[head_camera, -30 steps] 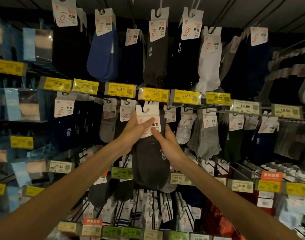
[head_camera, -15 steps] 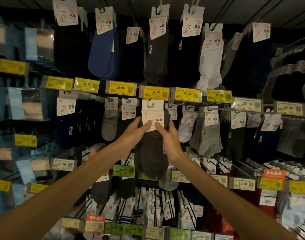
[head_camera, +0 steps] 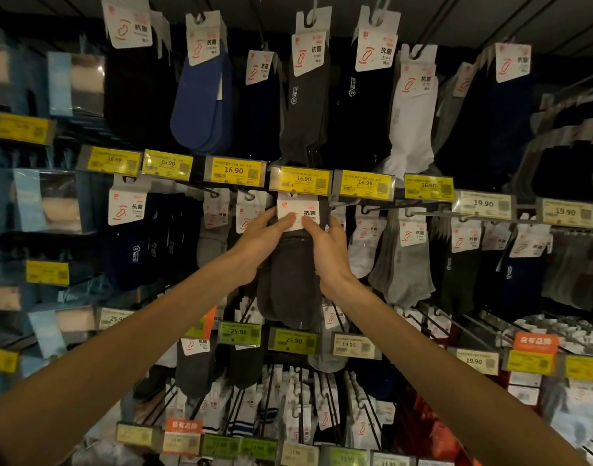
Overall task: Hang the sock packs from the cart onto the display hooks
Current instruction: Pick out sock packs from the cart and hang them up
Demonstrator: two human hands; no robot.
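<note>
While your forearms reach up: both hands meet at the middle row of the rack, the left hand (head_camera: pixel 263 245) and the right hand (head_camera: pixel 327 253) on either side of one pack.
Left grip: curled round the left edge of the dark grey sock pack (head_camera: pixel 290 284), fingertips pressed on its white card (head_camera: pixel 310 211).
Right grip: curled round the right edge, forefinger laid on the card's lower edge.
Pack: upright between your two hands, body hanging below them, card top tucked just under the yellow price tag (head_camera: pixel 301 179).
Hook: hidden behind that tag, so I cannot tell whether the card's hole is on it.
Risk: if you let go before the hole is seated, the pack will likely drop. The tag blocks your sight of the hook tip, so you may miss it or bend the card.
Risk behind: the neighbouring packs (head_camera: pixel 364 242) hang close on either side, and a sideways push could knock one off.
</note>
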